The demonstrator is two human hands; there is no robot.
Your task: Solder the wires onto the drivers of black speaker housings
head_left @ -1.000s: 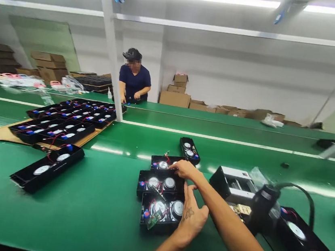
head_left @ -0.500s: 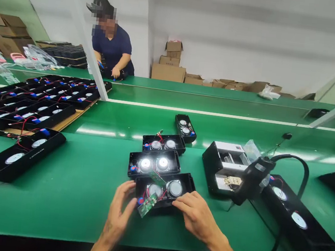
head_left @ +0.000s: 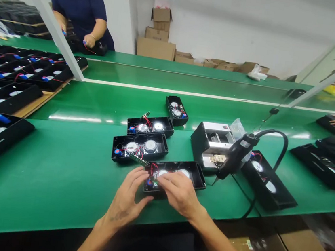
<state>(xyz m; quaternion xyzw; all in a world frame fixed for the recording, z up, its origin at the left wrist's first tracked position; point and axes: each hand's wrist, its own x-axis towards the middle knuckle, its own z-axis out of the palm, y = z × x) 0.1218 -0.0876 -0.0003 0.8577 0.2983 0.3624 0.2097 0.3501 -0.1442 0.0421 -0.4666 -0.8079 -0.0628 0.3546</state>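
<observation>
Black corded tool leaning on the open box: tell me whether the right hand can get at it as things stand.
Probably yes. The right hand rests on the nearest speaker case, and the black corded tool leans on the box just right of that case, uncovered, with nothing between.

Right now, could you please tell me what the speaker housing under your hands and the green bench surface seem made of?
The speaker housing under the left hand and right hand looks like black moulded plastic, matt, with thin walls. The bench surface seems a green rubbery or vinyl belt, semi-gloss: it mirrors light in soft streaks.
</observation>
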